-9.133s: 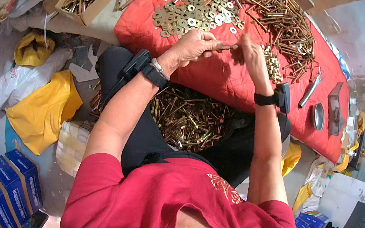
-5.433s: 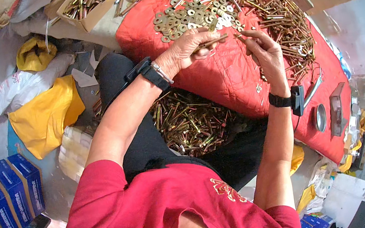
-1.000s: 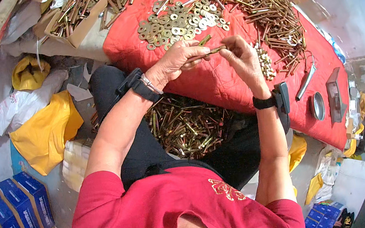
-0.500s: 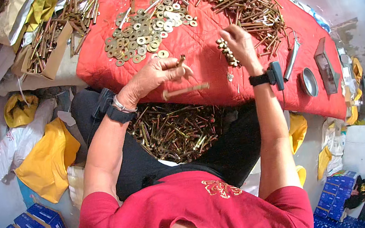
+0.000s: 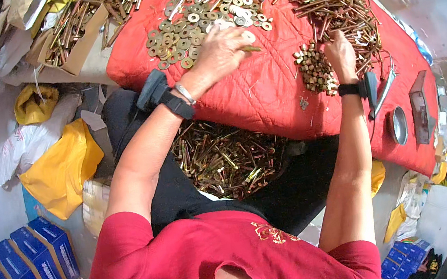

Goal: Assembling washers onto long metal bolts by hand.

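My left hand (image 5: 220, 55) leans over the near edge of a heap of flat washers (image 5: 183, 33), fingertips down among them. A thin brass-coloured piece (image 5: 251, 48) sticks out from its fingers; its kind is not clear. My right hand (image 5: 340, 55) is closed at the edge of a big pile of metal sleeves (image 5: 339, 1), and whatever its fingers grip is hidden. Just left of it sits a cluster of small brass-coloured nuts (image 5: 315, 69). Below the table edge, between my legs, lies a heap of bolts (image 5: 229, 159).
A red quilted cloth (image 5: 262, 89) covers the work surface. A cardboard box (image 5: 72, 52) of metal rods stands at the far left. On the right are a small metal bowl (image 5: 399, 126), a metal tray (image 5: 422, 108) and a long-handled tool (image 5: 383, 94). Blue boxes (image 5: 36, 265) stand lower left.
My left hand has moved forward to the washers. My right hand has shifted from the nuts to the sleeves. A bolt in mid-air below my left hand is gone from there.
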A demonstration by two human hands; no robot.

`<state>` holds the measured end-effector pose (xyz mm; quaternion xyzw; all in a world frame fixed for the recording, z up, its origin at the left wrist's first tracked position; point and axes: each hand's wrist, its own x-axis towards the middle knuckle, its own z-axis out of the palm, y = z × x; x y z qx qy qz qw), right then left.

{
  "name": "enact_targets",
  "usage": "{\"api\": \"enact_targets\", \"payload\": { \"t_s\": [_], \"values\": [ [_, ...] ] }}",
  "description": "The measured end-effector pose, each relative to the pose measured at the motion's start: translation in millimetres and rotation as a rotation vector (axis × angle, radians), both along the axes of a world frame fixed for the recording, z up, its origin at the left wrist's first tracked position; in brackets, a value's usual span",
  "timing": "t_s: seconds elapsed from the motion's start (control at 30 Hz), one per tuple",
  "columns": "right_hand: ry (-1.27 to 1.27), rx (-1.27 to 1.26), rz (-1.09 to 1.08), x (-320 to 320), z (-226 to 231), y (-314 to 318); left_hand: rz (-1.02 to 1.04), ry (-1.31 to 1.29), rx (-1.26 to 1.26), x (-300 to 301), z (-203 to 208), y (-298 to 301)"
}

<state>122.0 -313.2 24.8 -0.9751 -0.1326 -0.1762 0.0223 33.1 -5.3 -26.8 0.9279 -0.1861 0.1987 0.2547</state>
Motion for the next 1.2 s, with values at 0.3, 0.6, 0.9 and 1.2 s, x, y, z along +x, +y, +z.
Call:
{"api": "enact_targets", "payload": {
  "t_s": [0.3,0.6,0.9,1.2],
  "values": [
    [0.095,-0.364,0.402,-83.6,12.4,54.1,-0.215,0.320,-0.758,-22.7,22.4,2.7],
    [0.066,-0.121,0.472,-60.4,-29.2,50.2,0.090,0.439,-1.084,-39.5,22.8,23.2],
    [0.100,0.140,0.085,-91.2,-27.1,94.9,-0.102,0.574,-1.271,-56.2,26.2,23.7],
    [0.277,0.355,0.175,-100.6,10.9,99.5,-0.198,0.445,-1.418,-56.7,27.5,24.5]
  ]
}}
